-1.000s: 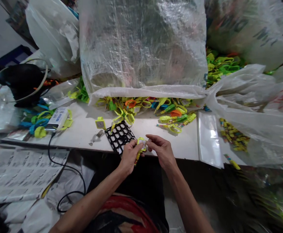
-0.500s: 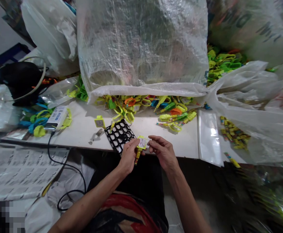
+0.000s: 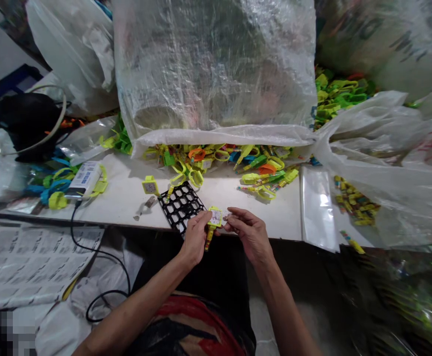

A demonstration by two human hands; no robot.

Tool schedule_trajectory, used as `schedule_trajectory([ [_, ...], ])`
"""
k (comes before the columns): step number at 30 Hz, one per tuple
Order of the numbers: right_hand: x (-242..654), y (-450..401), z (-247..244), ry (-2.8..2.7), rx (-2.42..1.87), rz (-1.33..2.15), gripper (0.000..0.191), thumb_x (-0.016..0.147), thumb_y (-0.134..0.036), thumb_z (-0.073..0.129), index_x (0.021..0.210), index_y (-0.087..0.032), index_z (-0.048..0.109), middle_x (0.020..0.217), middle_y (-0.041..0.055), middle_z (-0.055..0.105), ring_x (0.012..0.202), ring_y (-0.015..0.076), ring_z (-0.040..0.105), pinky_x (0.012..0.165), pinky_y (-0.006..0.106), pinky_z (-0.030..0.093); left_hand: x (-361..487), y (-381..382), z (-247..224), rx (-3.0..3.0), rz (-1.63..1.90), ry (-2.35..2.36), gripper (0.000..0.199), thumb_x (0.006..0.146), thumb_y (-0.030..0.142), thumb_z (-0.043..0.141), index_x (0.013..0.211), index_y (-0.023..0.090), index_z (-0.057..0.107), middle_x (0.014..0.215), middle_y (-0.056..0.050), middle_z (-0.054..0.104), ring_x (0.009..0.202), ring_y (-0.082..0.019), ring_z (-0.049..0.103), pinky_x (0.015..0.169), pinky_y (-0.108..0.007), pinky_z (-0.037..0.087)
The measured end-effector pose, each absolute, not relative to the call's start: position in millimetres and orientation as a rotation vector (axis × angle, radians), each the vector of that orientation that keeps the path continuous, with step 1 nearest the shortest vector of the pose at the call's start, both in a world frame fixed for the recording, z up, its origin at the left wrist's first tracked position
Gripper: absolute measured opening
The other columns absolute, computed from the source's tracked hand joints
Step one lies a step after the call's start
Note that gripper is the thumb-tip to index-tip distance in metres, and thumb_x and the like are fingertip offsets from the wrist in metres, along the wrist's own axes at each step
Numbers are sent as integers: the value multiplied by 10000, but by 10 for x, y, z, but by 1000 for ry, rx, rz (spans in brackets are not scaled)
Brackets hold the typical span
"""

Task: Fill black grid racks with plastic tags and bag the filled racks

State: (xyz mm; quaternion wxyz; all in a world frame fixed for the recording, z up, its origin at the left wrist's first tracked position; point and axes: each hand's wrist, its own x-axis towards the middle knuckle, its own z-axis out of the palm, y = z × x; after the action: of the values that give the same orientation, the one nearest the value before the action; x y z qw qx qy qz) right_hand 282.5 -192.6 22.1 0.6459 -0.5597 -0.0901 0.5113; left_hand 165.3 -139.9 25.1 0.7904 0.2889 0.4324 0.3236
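Between thumb and fingers, my left hand [image 3: 196, 237] grips a yellow toy watch [image 3: 215, 217] with a pale square face, its patterned strap hanging below. Just right of it, my right hand [image 3: 248, 231] is pinched around a small clear piece [image 3: 226, 214], too small to make out fully. Behind my left hand a black grid tray [image 3: 181, 203] lies at the table's front edge. Another yellow watch [image 3: 150, 186] stands beside the tray's left corner.
A large plastic bag [image 3: 216, 69] spills colourful watches [image 3: 197, 160] along the back. Clear flat bags [image 3: 319, 207] and a pile of yellow pieces [image 3: 355, 200] lie right. At left are a white box [image 3: 86, 179] with a black cable and a printed sheet [image 3: 34, 262].
The whole view has shifted slightly. Both hands keep nearly the same pose, with a small gap still between the watch and my right fingertips.
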Motion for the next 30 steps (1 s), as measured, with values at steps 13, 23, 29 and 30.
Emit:
schedule_trajectory([
  [13, 2845, -1954, 206, -221, -1297, 1155, 332, 490, -276, 833, 780, -167, 712, 614, -30, 643, 476, 102, 586, 530, 250, 502, 1659, -1410, 209, 641, 680, 923, 340, 638, 445, 710, 750, 131, 641, 616, -14, 624, 493, -95, 525, 452, -190, 422],
  [23, 2832, -1977, 196, -240, -1351, 1110, 337, 492, -285, 832, 761, -160, 673, 585, -17, 657, 469, 108, 577, 522, 246, 483, 1678, -1415, 228, 629, 692, 930, 329, 638, 448, 704, 731, 138, 644, 686, -32, 647, 547, -120, 552, 461, -209, 440],
  [29, 2798, -1986, 173, -213, -1353, 1091, 288, 482, -288, 831, 669, -168, 648, 530, -36, 611, 441, 102, 548, 490, 239, 451, 1696, -1418, 251, 636, 691, 920, 340, 634, 461, 701, 738, 143, 642, 699, -38, 652, 614, -150, 594, 479, -216, 433],
  [30, 2793, -1989, 171, -212, -1350, 1093, 280, 486, -288, 828, 663, -170, 647, 524, -37, 604, 440, 103, 546, 490, 240, 447, 1700, -1417, 247, 630, 695, 920, 348, 626, 466, 706, 742, 144, 642, 707, -39, 654, 627, -153, 598, 477, -213, 428],
])
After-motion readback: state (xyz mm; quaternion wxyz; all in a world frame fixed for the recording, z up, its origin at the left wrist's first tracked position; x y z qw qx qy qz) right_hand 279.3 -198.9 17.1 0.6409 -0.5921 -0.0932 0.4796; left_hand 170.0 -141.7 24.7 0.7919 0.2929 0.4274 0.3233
